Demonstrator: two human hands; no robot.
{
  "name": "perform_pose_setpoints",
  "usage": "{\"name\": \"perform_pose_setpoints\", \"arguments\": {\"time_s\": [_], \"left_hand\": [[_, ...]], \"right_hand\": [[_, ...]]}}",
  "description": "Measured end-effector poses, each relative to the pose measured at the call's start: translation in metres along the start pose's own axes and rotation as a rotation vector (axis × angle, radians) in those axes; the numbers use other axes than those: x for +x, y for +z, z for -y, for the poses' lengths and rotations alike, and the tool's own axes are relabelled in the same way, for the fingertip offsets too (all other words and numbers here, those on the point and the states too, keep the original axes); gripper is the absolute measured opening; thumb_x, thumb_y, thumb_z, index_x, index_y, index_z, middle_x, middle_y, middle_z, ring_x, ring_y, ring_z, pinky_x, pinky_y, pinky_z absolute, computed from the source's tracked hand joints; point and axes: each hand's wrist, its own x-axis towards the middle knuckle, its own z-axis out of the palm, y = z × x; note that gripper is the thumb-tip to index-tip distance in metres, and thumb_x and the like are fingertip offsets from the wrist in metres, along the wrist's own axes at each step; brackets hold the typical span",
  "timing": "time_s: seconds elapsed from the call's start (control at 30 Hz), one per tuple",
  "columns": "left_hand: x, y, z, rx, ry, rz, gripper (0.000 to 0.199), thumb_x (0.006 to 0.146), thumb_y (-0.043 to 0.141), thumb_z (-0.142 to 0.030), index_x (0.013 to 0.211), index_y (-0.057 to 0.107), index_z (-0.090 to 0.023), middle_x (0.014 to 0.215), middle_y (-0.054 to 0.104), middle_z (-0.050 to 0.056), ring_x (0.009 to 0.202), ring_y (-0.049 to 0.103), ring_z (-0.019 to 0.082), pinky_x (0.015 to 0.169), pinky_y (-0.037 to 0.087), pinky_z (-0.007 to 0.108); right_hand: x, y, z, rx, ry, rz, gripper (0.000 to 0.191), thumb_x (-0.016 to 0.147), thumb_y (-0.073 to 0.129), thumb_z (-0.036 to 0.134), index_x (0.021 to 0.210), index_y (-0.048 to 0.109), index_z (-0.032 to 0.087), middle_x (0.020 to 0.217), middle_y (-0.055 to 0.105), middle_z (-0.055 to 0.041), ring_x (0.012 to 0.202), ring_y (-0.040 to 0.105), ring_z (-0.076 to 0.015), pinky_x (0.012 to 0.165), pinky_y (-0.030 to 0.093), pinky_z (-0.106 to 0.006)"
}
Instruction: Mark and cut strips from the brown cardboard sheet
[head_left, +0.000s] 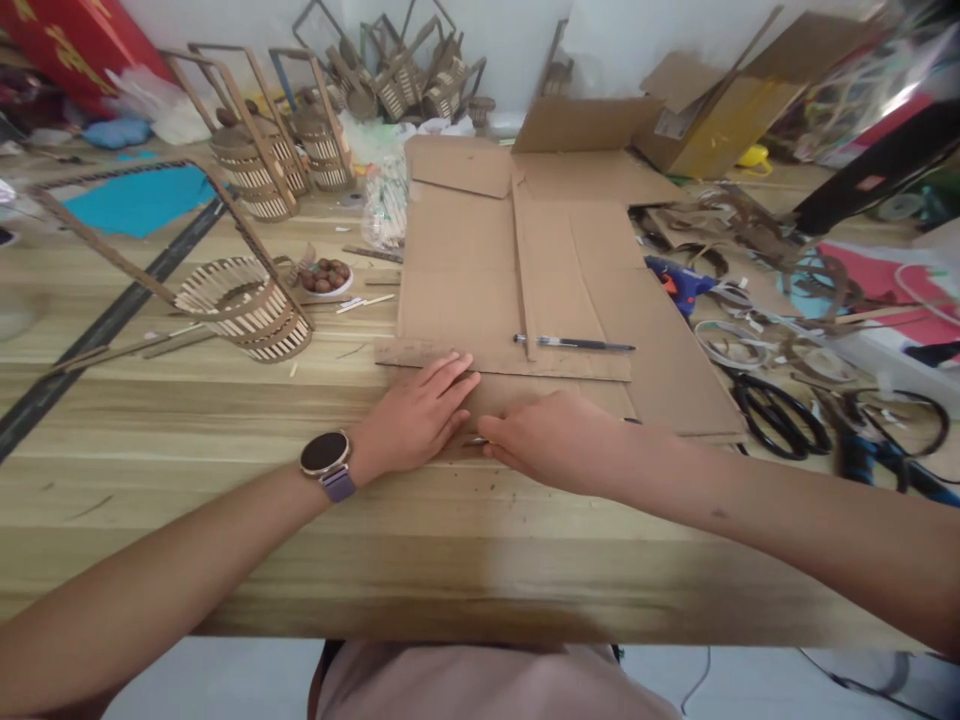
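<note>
My left hand [420, 410], a watch on its wrist, lies flat with fingers stretched over a narrow cardboard strip [555, 366]. That strip lies crosswise on a large unfolded cardboard sheet [461, 260] near its front edge. Closed just right of it, my right hand [555, 440] grips a slim knife-like tool [477, 441]. Only the tool's thin metal tip shows clearly, down at the cardboard's near edge; the palm hides most of the handle. A black pen [585, 344] rests on the sheet above the strip.
Left stands a small slatted basket [244, 310] with a tall handle, beside a bowl of brown nuts [326, 276]. More baskets [259, 165] stand behind. At right lie a blue glue gun [679, 283], black-handled scissors [780, 415] and scattered strips. An open carton [720, 120] stands at the back.
</note>
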Motion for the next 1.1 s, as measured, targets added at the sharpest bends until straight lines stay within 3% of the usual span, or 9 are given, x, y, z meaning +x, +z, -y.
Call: {"name": "perform_pose_setpoints", "arguments": {"time_s": [0.4, 0.67, 0.83, 1.1], "left_hand": [[0.0, 0.003, 0.0, 0.039, 0.006, -0.032, 0.045, 0.106, 0.038, -0.029, 0.141, 0.051, -0.004, 0.153, 0.047, 0.023, 0.147, 0.039, 0.033, 0.12, 0.039, 0.051], [0.0, 0.005, 0.002, 0.04, 0.016, -0.051, 0.045, 0.106, 0.038, -0.03, 0.14, 0.051, -0.004, 0.153, 0.047, 0.023, 0.146, 0.039, 0.033, 0.119, 0.04, 0.051], [-0.001, 0.005, 0.002, 0.041, 0.017, -0.046, 0.045, 0.106, 0.036, -0.031, 0.141, 0.051, -0.005, 0.153, 0.046, 0.023, 0.148, 0.037, 0.034, 0.118, 0.04, 0.054], [-0.001, 0.004, 0.002, 0.091, 0.028, -0.031, 0.048, 0.106, 0.037, -0.033, 0.142, 0.051, -0.005, 0.154, 0.045, 0.023, 0.147, 0.036, 0.037, 0.12, 0.034, 0.058]], "right_hand": [[0.002, 0.002, 0.002, -0.015, -0.003, -0.011, 0.026, 0.105, 0.042, 0.027, 0.114, 0.065, 0.018, 0.08, 0.076, -0.0079, 0.074, 0.074, -0.0238, 0.05, 0.027, -0.028], [0.004, 0.004, 0.002, -0.003, 0.011, 0.007, 0.026, 0.105, 0.042, 0.029, 0.114, 0.065, 0.02, 0.083, 0.077, -0.0069, 0.076, 0.074, -0.0241, 0.053, 0.033, -0.028], [0.005, 0.008, 0.002, -0.033, -0.02, -0.04, 0.024, 0.102, 0.045, 0.022, 0.113, 0.066, 0.019, 0.075, 0.075, -0.0063, 0.07, 0.073, -0.0238, 0.052, 0.037, -0.027], [0.006, -0.012, 0.015, -0.074, -0.047, 0.034, 0.029, 0.089, 0.06, 0.011, 0.117, 0.067, 0.011, 0.08, 0.074, -0.0103, 0.068, 0.072, -0.0201, 0.061, 0.048, -0.028]]}}
